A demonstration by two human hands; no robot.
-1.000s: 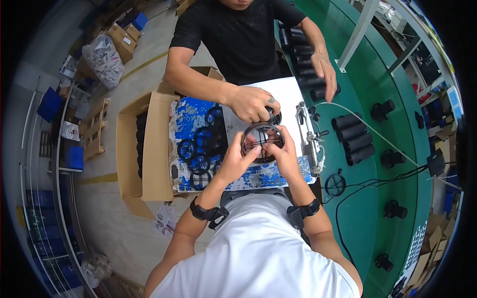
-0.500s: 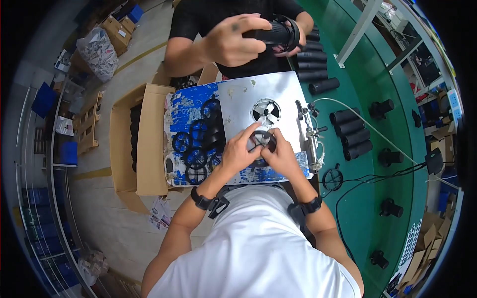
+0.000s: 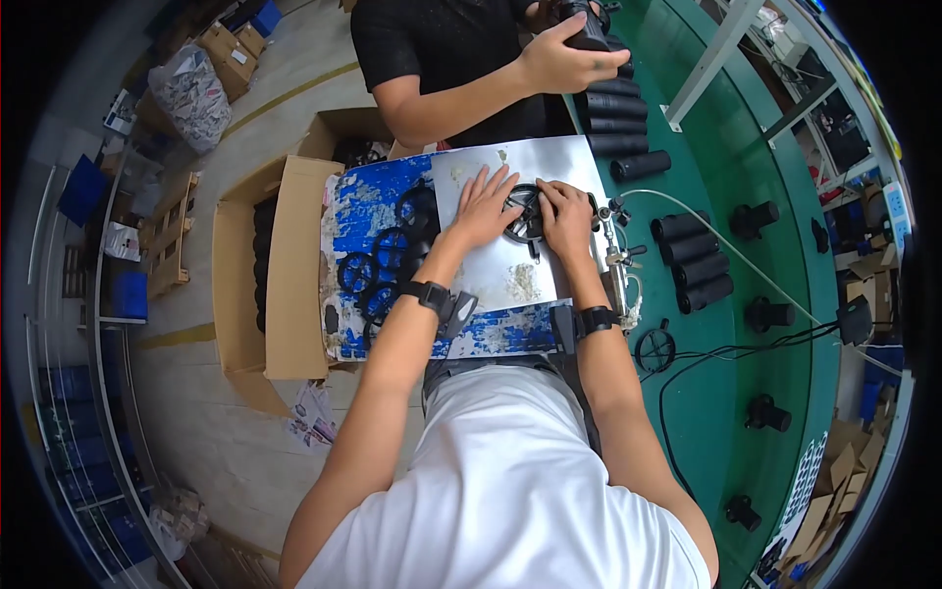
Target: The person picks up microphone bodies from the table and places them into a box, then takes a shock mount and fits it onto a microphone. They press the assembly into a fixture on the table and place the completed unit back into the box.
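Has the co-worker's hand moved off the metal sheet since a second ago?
Yes. The co-worker's hand, which earlier rested by the black ring part on the metal sheet, is now past the sheet's far edge, holding a black cylinder.

Green workbench [image 3: 785, 412], pale concrete floor [image 3: 226, 432]

An open brown cardboard box [image 3: 265, 285] stands left of the blue-patched board [image 3: 353, 211].

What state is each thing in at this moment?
Left hand: fingers spread, flat on the black ring part.
Right hand: pressing the same part.
Black ring part: lying flat on the metal sheet.
Cardboard box: flaps open.
Black cylinders: lying on their sides.
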